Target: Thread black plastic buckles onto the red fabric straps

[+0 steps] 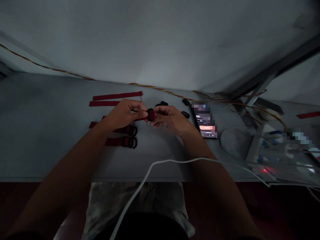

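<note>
Between my hands is a black buckle (150, 114) with a red strap through it, over the middle of the table. My left hand (127, 115) pinches the strap and the buckle's left side. From the right, my right hand (170, 119) has its fingers closed at the red strap end beside the buckle. Two flat red strips (117, 96) lie behind my left hand. Nearer the front, red straps fitted with black buckles (129, 142) lie partly beneath my left wrist. Loose black buckles (185, 114) are behind and right of my right hand.
A lit phone (206, 125) lies to the right. A white cable (170, 161) crosses in front of my right forearm. Twisted wires (160, 88) run along the wall. At the far right stand a clear box (272, 153) and a metal frame (262, 86).
</note>
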